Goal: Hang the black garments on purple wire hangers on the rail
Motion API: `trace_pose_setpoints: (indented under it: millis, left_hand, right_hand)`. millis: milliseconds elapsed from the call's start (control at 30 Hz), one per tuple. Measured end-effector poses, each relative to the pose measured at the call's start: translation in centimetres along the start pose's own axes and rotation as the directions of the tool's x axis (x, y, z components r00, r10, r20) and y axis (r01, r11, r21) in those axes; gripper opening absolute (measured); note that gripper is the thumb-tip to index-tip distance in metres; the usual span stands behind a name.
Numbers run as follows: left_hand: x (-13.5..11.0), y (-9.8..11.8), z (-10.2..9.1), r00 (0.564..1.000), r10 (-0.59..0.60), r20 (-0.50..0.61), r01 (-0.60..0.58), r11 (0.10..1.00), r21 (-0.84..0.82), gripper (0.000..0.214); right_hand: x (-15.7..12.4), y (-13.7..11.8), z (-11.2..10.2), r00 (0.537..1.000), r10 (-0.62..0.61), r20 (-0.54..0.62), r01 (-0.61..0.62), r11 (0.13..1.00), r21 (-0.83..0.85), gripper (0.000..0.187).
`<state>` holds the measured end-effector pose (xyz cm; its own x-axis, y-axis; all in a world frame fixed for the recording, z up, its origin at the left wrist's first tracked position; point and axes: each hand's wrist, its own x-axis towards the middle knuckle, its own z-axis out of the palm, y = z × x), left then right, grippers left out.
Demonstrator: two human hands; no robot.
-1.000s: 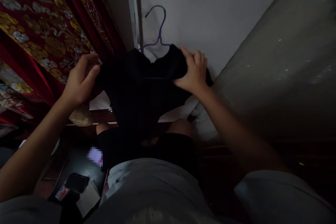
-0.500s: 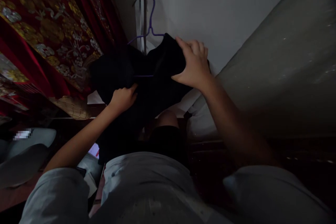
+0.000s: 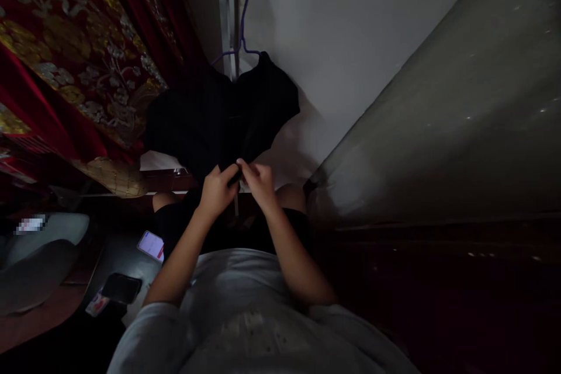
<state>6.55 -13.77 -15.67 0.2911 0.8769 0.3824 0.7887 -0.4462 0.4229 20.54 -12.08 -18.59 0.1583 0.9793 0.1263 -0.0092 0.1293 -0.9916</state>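
A black garment [image 3: 197, 117], short-sleeved in outline, hangs on a purple hanger [image 3: 243, 17] hooked at a pale metal pole [image 3: 233, 17]. My left hand [image 3: 218, 190] is closed on the garment's front, low down, with thumb and fingers pinching the dark cloth. Close against it, my right hand [image 3: 260, 184] is pinched at the same spot, its fingertips meeting the left ones on the cloth. The dim light hides the exact bit of fabric between the fingers.
Red cloth with gold and silver embroidery [image 3: 79, 47] hangs at the left. A large grey-green covered surface [image 3: 438, 128] slopes along the right. A lit phone [image 3: 151, 245] and a dark phone-like object [image 3: 121, 287] lie on a dark surface at lower left.
My right hand has left the garment's shoulder and come down to the middle front. My left hand has moved slightly lower, and both now meet there.
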Motion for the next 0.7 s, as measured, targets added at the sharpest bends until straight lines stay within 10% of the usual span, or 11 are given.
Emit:
trace_pose_setpoints:
  millis: [100, 233, 500, 700]
  left_hand:
    - [-0.9, 0.3, 1.5, 0.985, -0.041, -0.17, 0.005, 0.978, -0.206, 0.05]
    - [-2.4, 0.8, 3.2, 0.846, -0.291, -0.447, 0.138, 0.928, -0.345, 0.069]
    - [-5.2, 1.0, 6.3, 0.858, -0.311, -0.408, 0.15, 0.913, -0.379, 0.022]
    - [-4.3, 1.4, 8.2, 0.832, -0.308, -0.462, -0.033, 0.803, -0.595, 0.036]
  right_hand:
    - [-0.7, 0.8, 0.4, 1.0, 0.029, -0.002, -0.029, 0.999, 0.027, 0.046]
    - [-1.2, 0.6, -0.5, 0.999, 0.033, 0.042, -0.033, 0.999, 0.002, 0.038]
    - [-2.6, 0.4, 0.0, 0.994, 0.039, 0.103, -0.045, 0.997, 0.058, 0.05]
    - [-2.5, 0.2, -0.7, 0.988, -0.002, 0.154, -0.017, 0.993, 0.118, 0.058]
